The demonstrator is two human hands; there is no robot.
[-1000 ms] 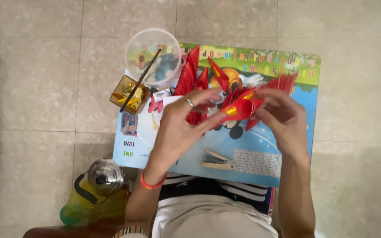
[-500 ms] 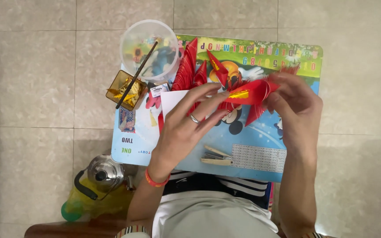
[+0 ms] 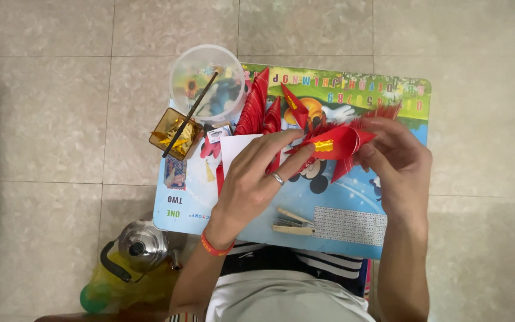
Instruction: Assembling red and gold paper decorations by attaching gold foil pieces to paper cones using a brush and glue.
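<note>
- Two bare hands meet over a small bench (image 3: 388, 89) whose top is covered with a colourful cartoon print of letters and numbers.
- Between them sits a folded red paper piece (image 3: 338, 143) with a small gold patch on it, held above the middle of the bench.
- Left hand (image 3: 257, 179) wears a ring and a red wristband; its fingers (image 3: 290, 140) stretch out towards the near end of the red piece and touch it, with a white sheet of paper (image 3: 233, 149) under the palm.
- Right hand (image 3: 400, 164) has its fingers curled and pinched on the far end of the red piece (the fingertips are partly hidden by the paper).
- More folded red paper shapes (image 3: 257, 107) stand upright just behind the hands, near the far edge of the bench.
- At the bench's far left corner stands a clear plastic cup (image 3: 207, 80), and just beside it a small amber box (image 3: 174, 134) of gold scraps; a thin dark stick (image 3: 189, 116) lies across both.
- Near the person's body a small stapler (image 3: 293, 222) lies flat on the bench.
- On the tiled floor (image 3: 61, 89) to the left stands a metal kettle (image 3: 141, 244) with a black handle, next to a yellow-green plastic bag (image 3: 105, 289).
</note>
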